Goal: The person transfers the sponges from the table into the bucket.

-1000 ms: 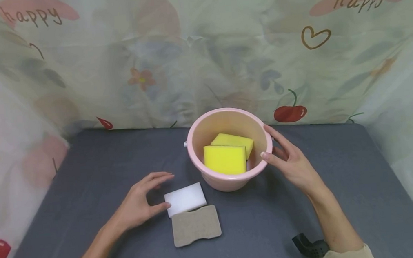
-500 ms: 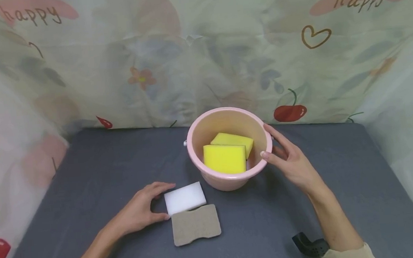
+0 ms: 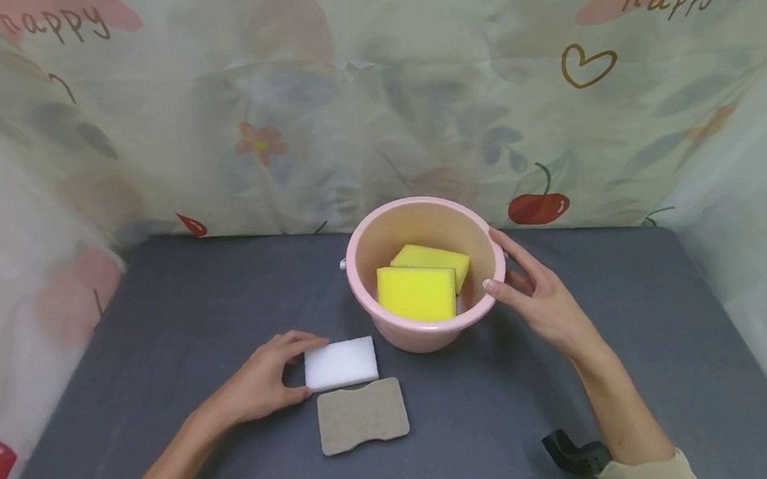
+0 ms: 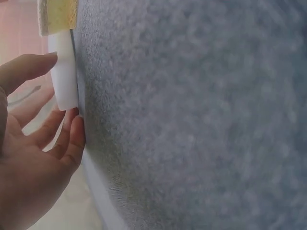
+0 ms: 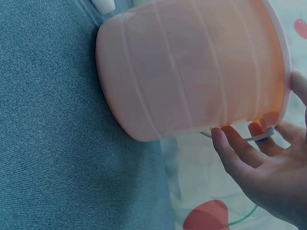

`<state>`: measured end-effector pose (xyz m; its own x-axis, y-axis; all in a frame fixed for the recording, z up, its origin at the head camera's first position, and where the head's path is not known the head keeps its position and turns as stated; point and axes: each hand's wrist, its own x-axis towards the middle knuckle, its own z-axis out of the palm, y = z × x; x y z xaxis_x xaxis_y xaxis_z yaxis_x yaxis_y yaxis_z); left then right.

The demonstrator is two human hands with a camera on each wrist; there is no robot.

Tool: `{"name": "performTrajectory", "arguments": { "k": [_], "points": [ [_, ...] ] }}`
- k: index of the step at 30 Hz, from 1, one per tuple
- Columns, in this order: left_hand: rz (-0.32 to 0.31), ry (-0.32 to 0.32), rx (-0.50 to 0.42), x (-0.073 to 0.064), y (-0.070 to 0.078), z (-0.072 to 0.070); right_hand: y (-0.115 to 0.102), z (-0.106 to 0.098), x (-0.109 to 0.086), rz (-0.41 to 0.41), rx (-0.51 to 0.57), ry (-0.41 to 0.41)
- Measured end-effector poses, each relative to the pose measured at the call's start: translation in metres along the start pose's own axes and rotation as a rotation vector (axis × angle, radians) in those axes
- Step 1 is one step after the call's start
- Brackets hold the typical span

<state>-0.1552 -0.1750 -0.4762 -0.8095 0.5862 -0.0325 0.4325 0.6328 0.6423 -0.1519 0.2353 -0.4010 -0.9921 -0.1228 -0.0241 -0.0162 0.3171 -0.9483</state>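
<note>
My left hand [image 3: 274, 376] pinches the left end of a white sponge block [image 3: 341, 364], thumb at the near corner and fingers at the far one. The block lies flat on the table. In the left wrist view the thumb touches the white block [image 4: 64, 72]. My right hand [image 3: 545, 303] grips the right rim of a pink bucket [image 3: 426, 336], thumb over the rim and fingers outside; the right wrist view shows the bucket [image 5: 192, 67] upright with those fingers by its handle. Two yellow sponges [image 3: 417, 293] lean inside it.
Just in front of the white block lies a waisted sponge [image 3: 363, 416], grey-brown scouring side up; the left wrist view shows its yellow layer [image 4: 60, 14]. A dark grey cloth [image 3: 482, 429] covers the table. Behind hangs a printed curtain [image 3: 372, 103].
My left thumb and fingers have closed onto the white block's left end. The block has turned slightly and sits a little apart from the scouring sponge. My right hand and the bucket stay put.
</note>
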Motion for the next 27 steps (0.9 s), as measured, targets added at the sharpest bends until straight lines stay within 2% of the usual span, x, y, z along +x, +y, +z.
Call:
{"name": "performTrajectory", "arguments": {
  "k": [4, 9, 19, 27],
  "points": [
    [0.004, -0.015, 0.039, 0.003, 0.001, 0.001, 0.0, 0.0, 0.001, 0.005, -0.013, 0.005],
    [0.002, -0.003, 0.074, 0.007, 0.003, 0.003, 0.0, 0.0, 0.001, 0.004, -0.017, 0.004],
    [-0.013, -0.012, 0.066, 0.012, 0.005, -0.003, -0.001, 0.001, 0.0, 0.006, -0.007, 0.003],
    [0.032, 0.014, 0.03, 0.012, 0.005, -0.012, -0.001, 0.001, 0.0, 0.007, -0.002, 0.004]
  ]
}}
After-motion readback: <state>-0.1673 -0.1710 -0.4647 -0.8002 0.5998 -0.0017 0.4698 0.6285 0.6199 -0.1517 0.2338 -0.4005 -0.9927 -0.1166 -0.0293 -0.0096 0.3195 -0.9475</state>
